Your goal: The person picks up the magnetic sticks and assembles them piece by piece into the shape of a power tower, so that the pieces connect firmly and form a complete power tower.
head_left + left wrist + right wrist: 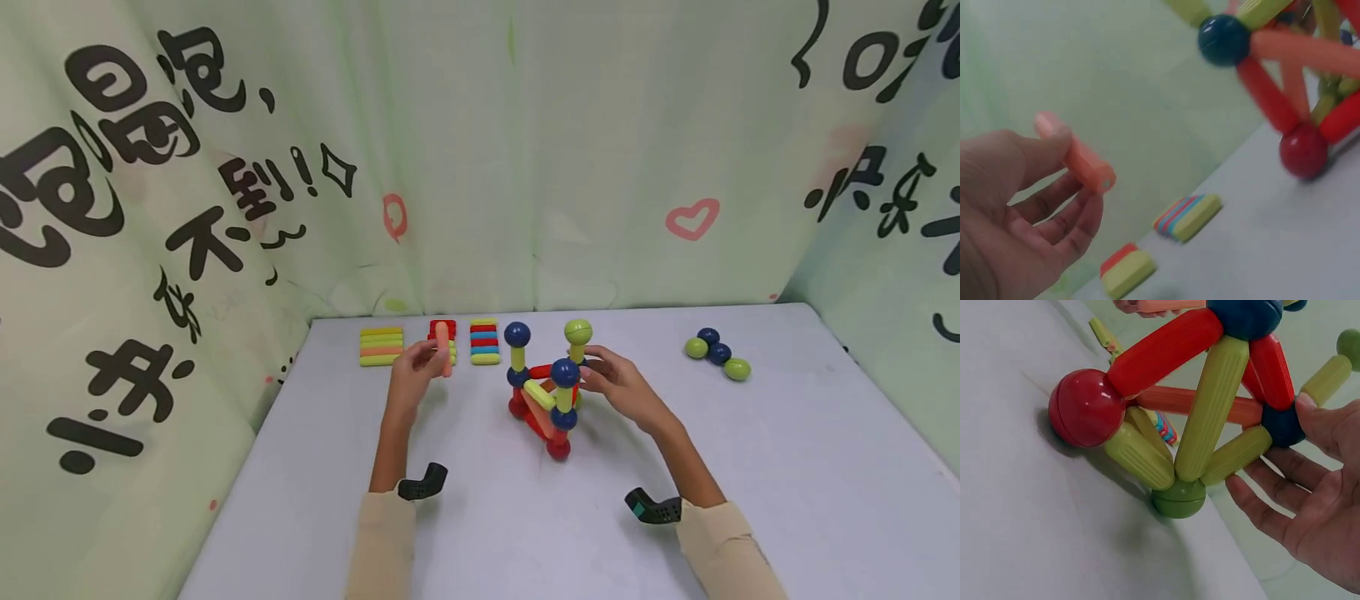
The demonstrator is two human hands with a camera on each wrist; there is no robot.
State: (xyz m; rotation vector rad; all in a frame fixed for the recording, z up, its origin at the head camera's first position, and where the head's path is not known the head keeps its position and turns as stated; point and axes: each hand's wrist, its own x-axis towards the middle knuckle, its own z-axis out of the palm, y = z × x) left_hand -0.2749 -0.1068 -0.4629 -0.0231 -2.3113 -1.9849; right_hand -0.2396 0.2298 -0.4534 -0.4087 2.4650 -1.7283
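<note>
An orange rod (444, 350) is pinched between the thumb and fingers of my left hand (417, 372), held up left of the built frame; the left wrist view shows the rod (1085, 164) with its near end facing the camera, the hand (1029, 206) beside it. The frame of balls and rods stands on the table, with dark blue balls (565, 372), a red ball (558, 448) at its foot and a green ball (578, 332) on top. My right hand (1316, 494) holds its right side, thumb and fingers around a dark blue ball (1282, 425) and the rod by it.
Rows of coloured rods lie at the back left of the table: yellow and orange ones (381, 347), a red and yellow group partly behind my left hand, and a striped row (484, 342). Several loose blue and green balls (737, 369) sit at the right. A curtain (465, 167) hangs behind.
</note>
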